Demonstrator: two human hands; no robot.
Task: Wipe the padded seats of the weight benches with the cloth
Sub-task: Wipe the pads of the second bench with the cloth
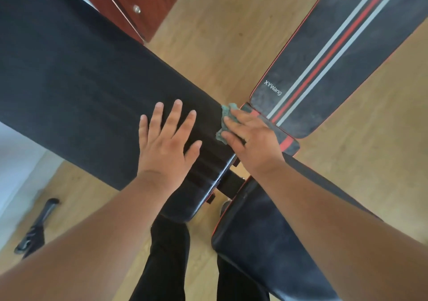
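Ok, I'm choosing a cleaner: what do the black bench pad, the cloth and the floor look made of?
Black bench pad: looks like matte vinyl or faux leather, smooth with faint stitched ribs, though real leather can't be ruled out. Cloth: teal, fuzzy and crumpled, probably microfibre or terry. Floor: light wood-grain planks, laminate or wood; I cannot tell which.

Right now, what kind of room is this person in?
Probably a home gym or workout room. Two padded weight benches stand on a wooden floor: a plain black bench and a striped bench marked XYWang. The right hand presses a green cloth on the black one.
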